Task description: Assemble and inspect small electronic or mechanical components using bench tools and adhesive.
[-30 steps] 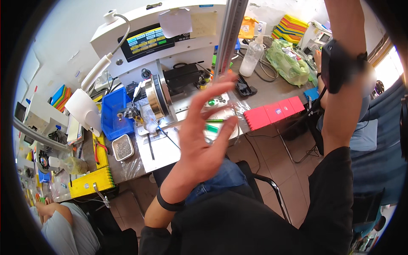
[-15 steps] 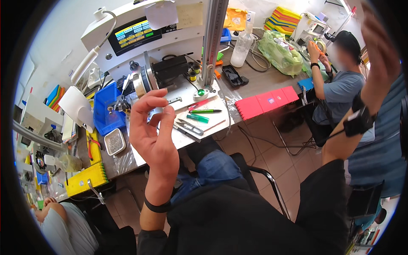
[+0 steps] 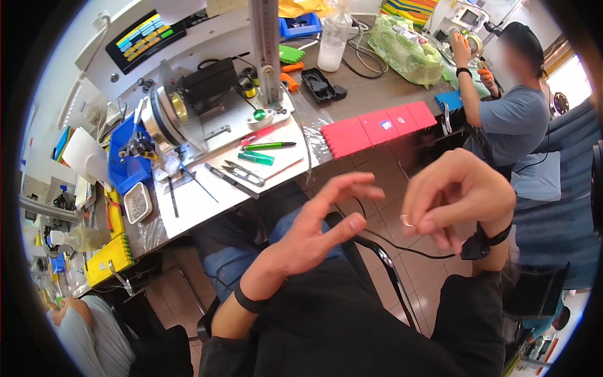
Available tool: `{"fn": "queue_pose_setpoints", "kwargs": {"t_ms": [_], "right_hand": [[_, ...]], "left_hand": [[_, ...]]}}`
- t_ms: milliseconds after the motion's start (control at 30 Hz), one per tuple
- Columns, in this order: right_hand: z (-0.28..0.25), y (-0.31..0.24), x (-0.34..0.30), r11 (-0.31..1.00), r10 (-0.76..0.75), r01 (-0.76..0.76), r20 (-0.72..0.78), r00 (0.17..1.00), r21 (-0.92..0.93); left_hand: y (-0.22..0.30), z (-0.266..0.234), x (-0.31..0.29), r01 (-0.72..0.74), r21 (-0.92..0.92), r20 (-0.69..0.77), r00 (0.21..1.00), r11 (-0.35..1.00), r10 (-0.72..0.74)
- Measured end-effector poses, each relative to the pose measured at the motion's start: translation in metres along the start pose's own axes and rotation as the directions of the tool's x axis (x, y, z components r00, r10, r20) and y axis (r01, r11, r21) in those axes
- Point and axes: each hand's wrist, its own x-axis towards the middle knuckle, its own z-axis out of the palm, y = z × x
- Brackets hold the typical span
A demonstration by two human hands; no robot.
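Note:
In front of my body, over the floor, both hands are raised close to each other. My left hand [image 3: 314, 229] is open, thumb and fingers apart, with nothing in it. To its right, my right hand [image 3: 461, 191] is closed in a pinch on a small gold-coloured ring [image 3: 407, 220], only part of which shows between the fingertips. On the white work surface to the left lie a green pen [image 3: 269, 146], a green marker-like piece [image 3: 256, 158], thread snips [image 3: 244, 173] and a dark slim tool [image 3: 231, 181].
A machine with a round chuck [image 3: 164, 116] and a screen [image 3: 146, 41] stands behind the tools. Around it are a blue bin [image 3: 125, 157], a small white tray [image 3: 137, 204], and a red panel [image 3: 380, 129] along the bench edge. A co-worker [image 3: 512, 119] sits at right.
My right hand has come down from the upper right and now pinches the ring in view. My left hand has moved right, away from the machine, its fingers spreading. The view has shifted right.

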Motion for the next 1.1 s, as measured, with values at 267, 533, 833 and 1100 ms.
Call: {"fn": "queue_pose_setpoints", "kwargs": {"t_ms": [267,533,833,1100], "right_hand": [[-0.014,0.077,0.030,0.932,-0.050,0.104,-0.162,0.986,0.347],[-0.012,0.129,0.043,0.752,0.030,0.069,-0.138,0.990,0.656],[-0.003,0.157,0.056,0.694,0.035,0.035,-0.082,0.996,0.719],[0.002,0.165,0.063,0.673,0.005,0.037,-0.055,0.998,0.738]], "left_hand": [[-0.050,0.023,-0.007,0.080,-0.369,-0.123,0.983,0.926,-0.134],[-0.062,0.028,-0.003,0.270,-0.337,-0.289,0.882,0.902,-0.373],[-0.072,0.040,-0.001,0.286,-0.459,-0.269,0.858,0.841,-0.438],[-0.074,0.041,-0.004,0.239,-0.520,-0.270,0.865,0.820,-0.424]]}}
